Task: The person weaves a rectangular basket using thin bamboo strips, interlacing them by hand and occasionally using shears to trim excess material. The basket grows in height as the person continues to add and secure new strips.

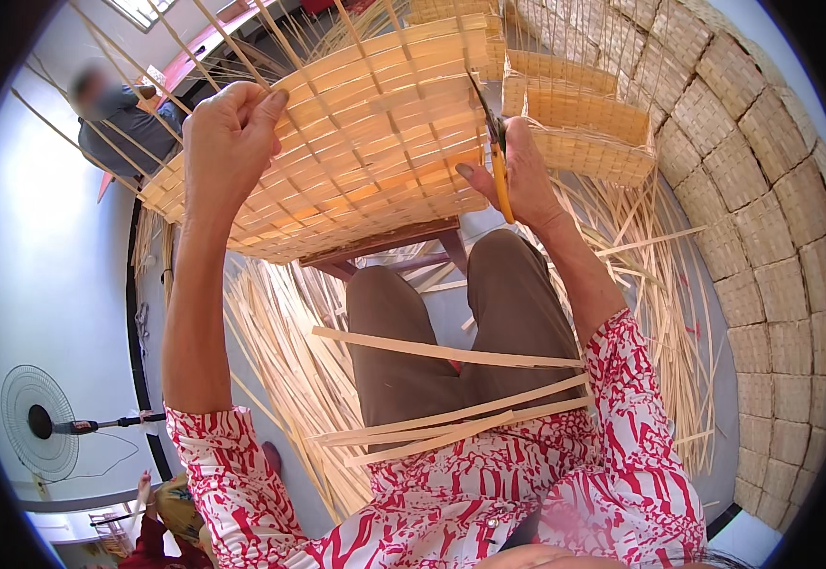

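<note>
We locate the workpiece, a woven strip basket [365, 142], on a wooden stool [384, 250] in front of the knees, its wall facing us and its uprights [349, 28] projecting past the upper edge. The left hand [234, 137] is at that edge, its grip narrow with fingers curled; we cannot tell whether it pinches the rim or a strip. The right hand [525, 180] has its grip around the scissors [501, 180], whose blades point upward beside the basket's right end; we cannot tell whether anything lies between them. We judge the chief hazard to be an unintended cut: with the blades so near the weave, a slight wrist turn could nick a wall strip. Should the left hand provide little restraint, a push from the right could rock the basket on its stool. We also note loose strips [413, 345] across the lap; a forearm catching them could drag them off or jerk the scissors.
</note>
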The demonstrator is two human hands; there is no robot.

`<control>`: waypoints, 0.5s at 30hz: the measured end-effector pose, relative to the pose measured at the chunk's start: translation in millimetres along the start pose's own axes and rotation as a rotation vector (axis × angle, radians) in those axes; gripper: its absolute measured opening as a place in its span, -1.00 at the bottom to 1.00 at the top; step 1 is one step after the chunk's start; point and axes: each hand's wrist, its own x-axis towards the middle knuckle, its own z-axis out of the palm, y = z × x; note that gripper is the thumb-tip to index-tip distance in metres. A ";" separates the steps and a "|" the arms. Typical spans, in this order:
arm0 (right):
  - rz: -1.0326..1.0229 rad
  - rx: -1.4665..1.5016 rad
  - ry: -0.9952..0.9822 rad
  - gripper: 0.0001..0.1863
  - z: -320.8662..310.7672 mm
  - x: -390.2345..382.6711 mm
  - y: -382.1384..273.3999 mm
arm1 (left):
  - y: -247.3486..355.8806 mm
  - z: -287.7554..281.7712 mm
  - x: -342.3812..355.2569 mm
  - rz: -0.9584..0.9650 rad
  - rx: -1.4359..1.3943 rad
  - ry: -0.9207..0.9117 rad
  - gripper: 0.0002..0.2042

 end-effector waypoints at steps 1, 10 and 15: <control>-0.045 -0.066 0.012 -0.33 -2.4 1.5 1.5 | 0.4 -0.3 0.5 -0.006 -0.008 -0.003 -0.76; -0.008 -0.028 0.062 -0.37 -4.1 3.6 -1.8 | 4.0 -3.5 -2.6 -0.032 0.009 -0.002 -0.76; -0.001 -0.031 0.102 -0.43 0.4 2.6 2.1 | 1.0 -3.2 -0.6 -0.019 -0.017 -0.004 -0.75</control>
